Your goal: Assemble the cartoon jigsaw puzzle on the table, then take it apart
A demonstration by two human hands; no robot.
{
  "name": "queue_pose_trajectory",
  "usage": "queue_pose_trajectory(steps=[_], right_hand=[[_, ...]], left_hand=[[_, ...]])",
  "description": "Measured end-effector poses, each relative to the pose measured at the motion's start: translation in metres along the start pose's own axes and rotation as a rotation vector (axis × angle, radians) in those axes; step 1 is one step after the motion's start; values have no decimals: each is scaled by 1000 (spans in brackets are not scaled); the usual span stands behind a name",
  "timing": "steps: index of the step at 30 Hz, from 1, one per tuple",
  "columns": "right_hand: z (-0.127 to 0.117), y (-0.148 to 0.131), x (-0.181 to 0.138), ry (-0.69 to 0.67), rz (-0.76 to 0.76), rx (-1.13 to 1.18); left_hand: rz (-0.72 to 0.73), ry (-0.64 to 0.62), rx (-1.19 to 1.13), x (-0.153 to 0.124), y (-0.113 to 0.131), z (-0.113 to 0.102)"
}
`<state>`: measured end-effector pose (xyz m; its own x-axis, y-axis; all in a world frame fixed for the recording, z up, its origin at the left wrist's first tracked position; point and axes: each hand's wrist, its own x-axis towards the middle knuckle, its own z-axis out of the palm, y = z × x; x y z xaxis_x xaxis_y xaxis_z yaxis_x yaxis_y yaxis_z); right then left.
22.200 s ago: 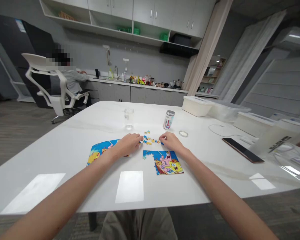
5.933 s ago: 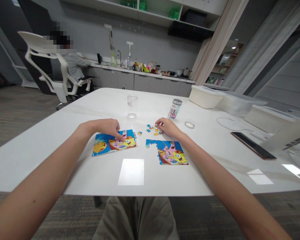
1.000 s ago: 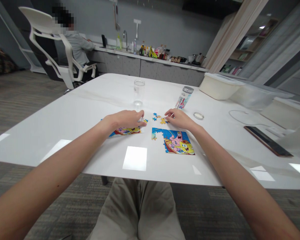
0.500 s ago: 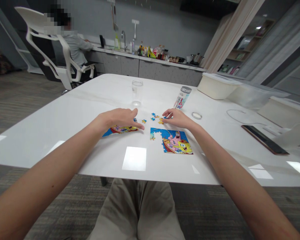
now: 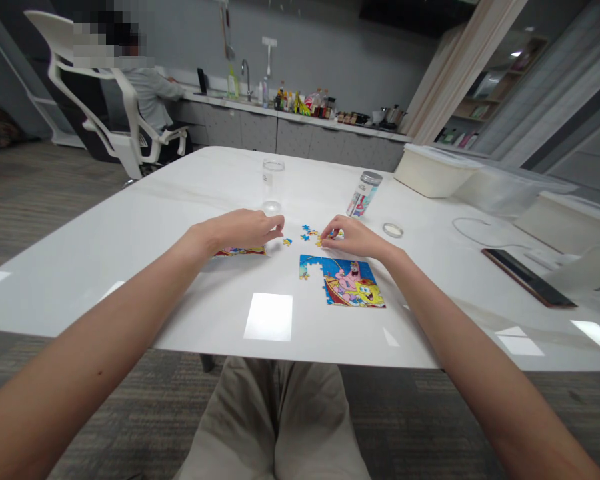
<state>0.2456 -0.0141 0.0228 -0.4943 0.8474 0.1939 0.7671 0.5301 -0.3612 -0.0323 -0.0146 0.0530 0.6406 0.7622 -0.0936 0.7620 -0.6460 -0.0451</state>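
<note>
A partly assembled cartoon jigsaw point(image 5: 344, 280) lies on the white table point(image 5: 145, 240) in front of me. Several loose pieces point(image 5: 307, 233) are scattered just beyond it. My right hand point(image 5: 359, 239) rests behind the jigsaw, its curled fingertips pinched on a small loose piece. My left hand point(image 5: 240, 230) lies over a printed picture card point(image 5: 240, 251), hiding most of it. Its fingers stretch out to the right and end close to one stray piece point(image 5: 287, 241).
A clear glass jar point(image 5: 272, 185), a lidded tube point(image 5: 363, 195) and a small round lid point(image 5: 393, 231) stand beyond the pieces. A phone point(image 5: 527, 277), a cable point(image 5: 473, 235) and white bins point(image 5: 433, 177) are at the right. Another person sits in a white chair point(image 5: 105, 120) at the back left.
My left hand has lifted its fingertips off the card's near edge and moved them away from me, toward the loose pieces. My right hand has stayed at the loose pieces.
</note>
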Motion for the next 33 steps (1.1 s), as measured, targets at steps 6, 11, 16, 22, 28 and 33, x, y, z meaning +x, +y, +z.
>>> queue_pose_trajectory(steps=[6, 11, 16, 22, 28, 33], right_hand=[[-2, -5, -1, -74, 8, 2], [0, -3, 0, -61, -40, 25], [4, -2, 1, -20, -85, 82], [6, -8, 5, 36, 20, 294], [4, -17, 5, -67, 277, 729], [5, -14, 4, -52, 357, 953]], left_hand=[[80, 6, 21, 8, 11, 13], [72, 3, 12, 10, 11, 16], [66, 6, 27, 7, 12, 11], [60, 3, 18, 4, 16, 7], [47, -21, 28, 4, 18, 5], [46, -15, 44, 7, 17, 11]])
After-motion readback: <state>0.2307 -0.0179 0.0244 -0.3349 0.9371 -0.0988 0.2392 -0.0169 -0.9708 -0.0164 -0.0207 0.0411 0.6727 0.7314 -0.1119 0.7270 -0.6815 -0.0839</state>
